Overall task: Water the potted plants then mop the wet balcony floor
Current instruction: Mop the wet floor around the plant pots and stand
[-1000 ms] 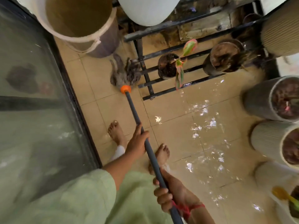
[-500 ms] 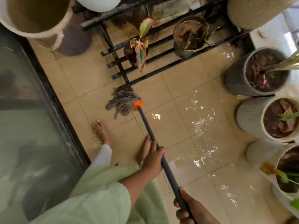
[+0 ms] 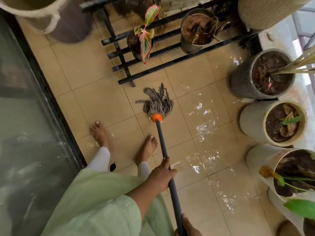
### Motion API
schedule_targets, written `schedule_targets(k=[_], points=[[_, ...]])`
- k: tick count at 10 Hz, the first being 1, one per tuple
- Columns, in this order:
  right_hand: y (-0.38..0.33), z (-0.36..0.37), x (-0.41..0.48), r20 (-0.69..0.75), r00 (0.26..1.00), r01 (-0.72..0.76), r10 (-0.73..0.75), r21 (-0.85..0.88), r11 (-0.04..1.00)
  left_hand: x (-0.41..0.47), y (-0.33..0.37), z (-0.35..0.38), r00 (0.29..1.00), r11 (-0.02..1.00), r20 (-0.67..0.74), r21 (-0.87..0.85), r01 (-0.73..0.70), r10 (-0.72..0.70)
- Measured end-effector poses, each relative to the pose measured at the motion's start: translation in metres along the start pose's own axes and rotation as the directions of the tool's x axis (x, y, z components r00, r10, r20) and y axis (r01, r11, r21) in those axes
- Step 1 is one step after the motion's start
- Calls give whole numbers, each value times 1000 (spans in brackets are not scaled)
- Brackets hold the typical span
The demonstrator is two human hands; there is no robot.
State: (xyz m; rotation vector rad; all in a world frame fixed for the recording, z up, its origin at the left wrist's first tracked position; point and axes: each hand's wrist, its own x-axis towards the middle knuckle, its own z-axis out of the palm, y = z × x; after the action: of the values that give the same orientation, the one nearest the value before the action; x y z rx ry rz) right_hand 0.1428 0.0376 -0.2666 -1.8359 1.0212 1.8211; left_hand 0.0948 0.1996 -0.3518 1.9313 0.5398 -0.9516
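Note:
A grey string mop head [image 3: 157, 102] with an orange collar lies flat on the beige tiled floor [image 3: 95, 103], just in front of my bare feet. Its dark handle [image 3: 162, 140] runs back toward me. My left hand [image 3: 161, 176] is wrapped around the handle's middle. My right hand [image 3: 189, 227] grips the handle lower down, at the bottom edge and partly cut off. A shiny film of water [image 3: 206, 126] covers the tiles right of the mop. Potted plants line the right side: a dark pot [image 3: 242, 82] and a ribbed white pot [image 3: 250, 120].
A black metal rack [image 3: 153, 68] ahead holds a pink-leaved plant [image 3: 146, 38] and a dark pot of dry roots [image 3: 197, 31]. A glass sliding door with a black frame [image 3: 51, 99] runs along the left. A large pot [image 3: 68, 26] stands at the far left corner.
The mop head has been dragged back from beside the rack toward my feet and to the right. My view has shifted right, showing more of the pots.

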Motion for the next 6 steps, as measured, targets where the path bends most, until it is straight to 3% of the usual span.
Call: schedule_targets(k=[1, 2, 3, 4, 5, 6], points=[[-6, 14, -17, 89, 994, -66, 62, 39, 997, -8, -19, -5, 998, 1000, -67, 8, 12, -11], [-20, 35, -53, 70, 985, -146, 157, -134, 980, -18, -36, -6, 991, 997, -111, -40, 64, -68], [-25, 59, -76, 154, 978, -104, 141, -226, 969, -33, -65, -1, 978, 994, -197, -100, 48, -67], [-33, 88, -87, 197, 965, -99, 173, -337, 936, -58, -89, -4, 973, 981, -196, -173, 84, -118], [-40, 121, -84, 231, 950, -105, 210, -396, 912, -84, -122, -11, 949, 972, -241, -165, 167, -203], [-44, 156, -76, 232, 942, -104, 243, -487, 867, -104, -160, -10, 895, 908, -210, -243, 341, -393]])
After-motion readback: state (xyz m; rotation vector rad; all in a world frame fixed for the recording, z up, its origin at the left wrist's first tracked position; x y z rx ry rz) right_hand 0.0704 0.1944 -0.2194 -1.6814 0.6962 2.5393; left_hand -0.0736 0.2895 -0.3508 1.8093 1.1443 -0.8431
